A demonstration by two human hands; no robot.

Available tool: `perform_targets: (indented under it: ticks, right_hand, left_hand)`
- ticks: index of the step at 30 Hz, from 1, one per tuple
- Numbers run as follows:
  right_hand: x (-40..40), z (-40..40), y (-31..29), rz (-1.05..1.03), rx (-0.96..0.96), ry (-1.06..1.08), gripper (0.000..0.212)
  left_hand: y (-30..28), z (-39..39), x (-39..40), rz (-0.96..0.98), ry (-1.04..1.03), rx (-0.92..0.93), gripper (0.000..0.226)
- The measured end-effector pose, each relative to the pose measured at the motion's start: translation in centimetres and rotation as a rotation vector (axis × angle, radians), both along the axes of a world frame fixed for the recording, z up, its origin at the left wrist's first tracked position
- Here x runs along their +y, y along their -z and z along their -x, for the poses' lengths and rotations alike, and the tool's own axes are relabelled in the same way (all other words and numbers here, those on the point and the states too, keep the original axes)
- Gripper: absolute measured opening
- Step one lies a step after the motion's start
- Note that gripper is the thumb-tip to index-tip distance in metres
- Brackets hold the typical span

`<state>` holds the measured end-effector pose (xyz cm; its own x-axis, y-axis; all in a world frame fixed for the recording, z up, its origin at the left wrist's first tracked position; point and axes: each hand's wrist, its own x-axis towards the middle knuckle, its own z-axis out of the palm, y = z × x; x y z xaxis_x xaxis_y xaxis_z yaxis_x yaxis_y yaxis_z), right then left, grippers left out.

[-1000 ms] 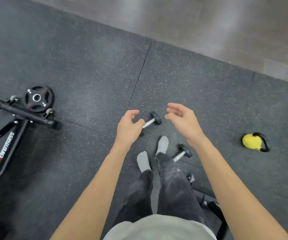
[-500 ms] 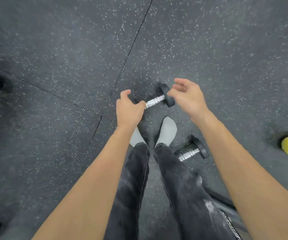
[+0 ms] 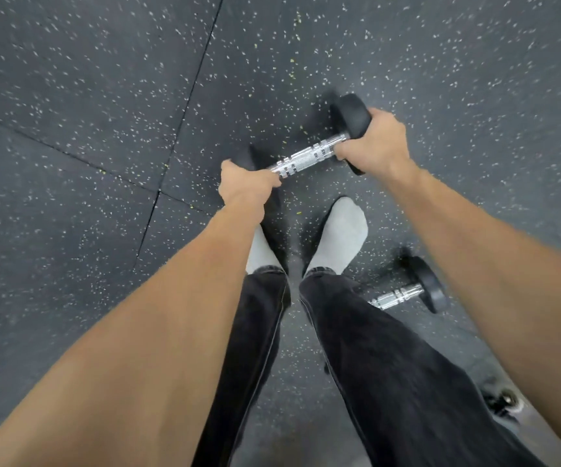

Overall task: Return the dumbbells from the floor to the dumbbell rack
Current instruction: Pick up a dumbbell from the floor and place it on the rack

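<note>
A dumbbell (image 3: 309, 158) with black rubber heads and a knurled chrome handle lies just ahead of my feet. My left hand (image 3: 243, 183) is clamped over its near-left head and the handle end. My right hand (image 3: 375, 144) grips its far-right head. A second dumbbell (image 3: 407, 293) of the same kind lies on the floor to the right of my right foot, with its left end hidden behind my trouser leg. No dumbbell rack is in view.
The floor (image 3: 104, 96) is dark speckled rubber matting with seams running across it. My feet in grey socks (image 3: 339, 234) stand close behind the held dumbbell. Part of some metal equipment (image 3: 505, 399) shows at the lower right.
The view has dropped much closer to the floor. Both hands, open and hovering over the front dumbbell before, have now closed onto its two ends.
</note>
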<state>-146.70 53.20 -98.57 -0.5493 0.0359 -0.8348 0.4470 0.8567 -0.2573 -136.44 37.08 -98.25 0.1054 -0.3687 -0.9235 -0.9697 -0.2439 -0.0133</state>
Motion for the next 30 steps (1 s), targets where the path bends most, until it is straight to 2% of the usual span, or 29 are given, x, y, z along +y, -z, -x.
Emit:
perform_targets:
  ticks: [1, 5, 8, 12, 16, 19, 22, 30]
  right_hand:
    - [0.0, 0.2, 0.1, 0.002, -0.017, -0.009, 0.023]
    - [-0.2, 0.8, -1.0, 0.001, -0.060, 0.000, 0.024]
    - [-0.7, 0.6, -3.4, 0.026, -0.084, 0.026, 0.030]
    - [-2.3, 0.2, -9.3, 0.060, -0.025, 0.042, 0.027]
    - [-5.0, 0.6, -17.2, 0.115, 0.045, 0.079, 0.030]
    - [-7.2, 1.3, -24.1, 0.192, 0.129, 0.046, 0.026]
    - [-9.9, 1.9, -33.1, 0.262, 0.207, -0.028, 0.026]
    - [-17.6, -2.0, -64.0, 0.566, 0.471, -0.264, 0.016]
  left_hand:
    - [0.1, 0.1, -0.2, 0.002, 0.003, -0.004, 0.082]
    - [-1.2, 0.6, -0.8, 0.000, 0.020, -0.002, 0.099]
    - [-4.0, 0.4, -1.5, 0.078, 0.025, 0.031, 0.086]
    - [-10.0, 0.1, -3.5, 0.165, 0.110, 0.090, 0.054]
    - [-18.2, 0.1, -6.3, 0.245, 0.148, 0.188, 0.048]
    - [-24.9, -0.1, -8.2, 0.323, 0.127, 0.281, 0.049]
    - [-34.2, -0.7, -10.1, 0.437, 0.078, 0.378, 0.055]
    - [-64.5, -7.6, -14.7, 0.732, -0.124, 0.543, 0.047]
